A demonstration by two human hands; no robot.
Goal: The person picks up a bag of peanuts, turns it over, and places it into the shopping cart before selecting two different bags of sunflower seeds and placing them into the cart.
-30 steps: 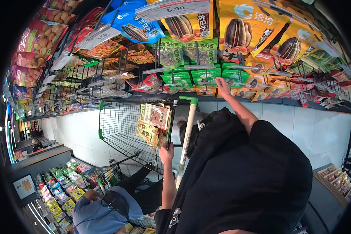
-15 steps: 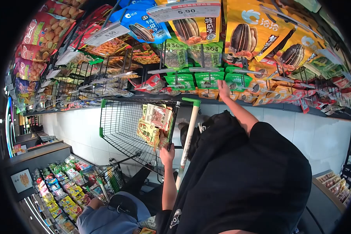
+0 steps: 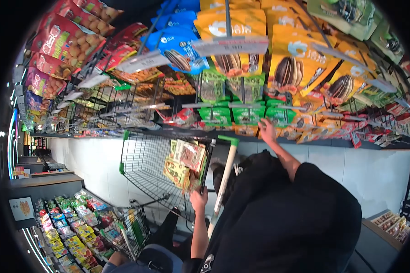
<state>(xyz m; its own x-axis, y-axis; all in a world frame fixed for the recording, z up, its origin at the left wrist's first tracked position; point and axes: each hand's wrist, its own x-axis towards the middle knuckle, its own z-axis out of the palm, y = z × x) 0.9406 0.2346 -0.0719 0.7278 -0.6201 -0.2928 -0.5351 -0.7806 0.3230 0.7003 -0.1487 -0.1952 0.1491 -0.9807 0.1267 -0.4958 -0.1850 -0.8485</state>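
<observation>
Two hands engaged: left hand [image 3: 198,199] clasps snack packets [image 3: 185,159] at the shopping cart [image 3: 141,164] rear, while right hand [image 3: 266,130] touches shelved orange packets [image 3: 288,135], grip indeterminable; picking apparently underway, requiring a firm pinch next.

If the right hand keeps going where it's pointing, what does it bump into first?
The right hand would meet the hanging green snack packets first; it may already touch them.

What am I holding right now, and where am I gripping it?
The left hand grips a bundle of snack packets by its lower end, over the cart. The right hand touches an orange packet on the shelf; grip unclear.
</observation>
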